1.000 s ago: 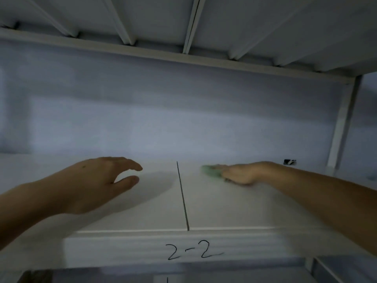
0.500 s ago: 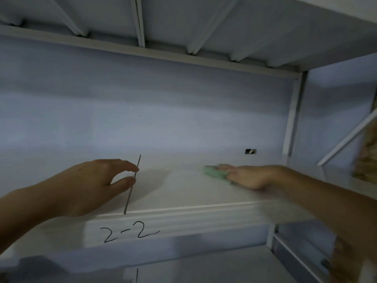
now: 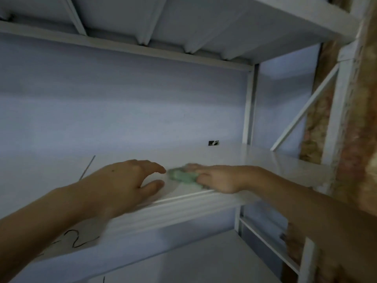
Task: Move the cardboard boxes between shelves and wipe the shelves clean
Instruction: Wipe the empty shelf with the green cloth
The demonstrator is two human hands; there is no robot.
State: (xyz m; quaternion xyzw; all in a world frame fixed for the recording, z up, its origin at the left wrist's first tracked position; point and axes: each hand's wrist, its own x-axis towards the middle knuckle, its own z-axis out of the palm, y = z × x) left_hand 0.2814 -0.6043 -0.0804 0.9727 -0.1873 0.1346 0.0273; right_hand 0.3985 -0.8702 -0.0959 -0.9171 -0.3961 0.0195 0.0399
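Two bare hands on a white metal shelf [image 3: 255,160], the right one pressing a pale green cleaning cloth [image 3: 182,176] onto it.

From the left: a handwritten black marking [image 3: 76,238] shows on the front lip of the shelf, partly covered by the left forearm. The left hand [image 3: 124,180] lies over the shelf surface near the front edge, fingers relaxed and loosely arched, thumb spread, grasping nothing. Just to its right lies the cloth, bunched and blurred, close to the left fingertips; whether they touch it cannot be determined. The cloth's long axis runs roughly left to right, along the front edge of the shelf, with its free end pointing toward the left hand. The right hand [image 3: 218,177] lies flat on the cloth's right portion, fingers extended and pressing down. A small dark tag [image 3: 213,142] sits at the back of the shelf. A white upright post [image 3: 249,107] stands at the rear right.
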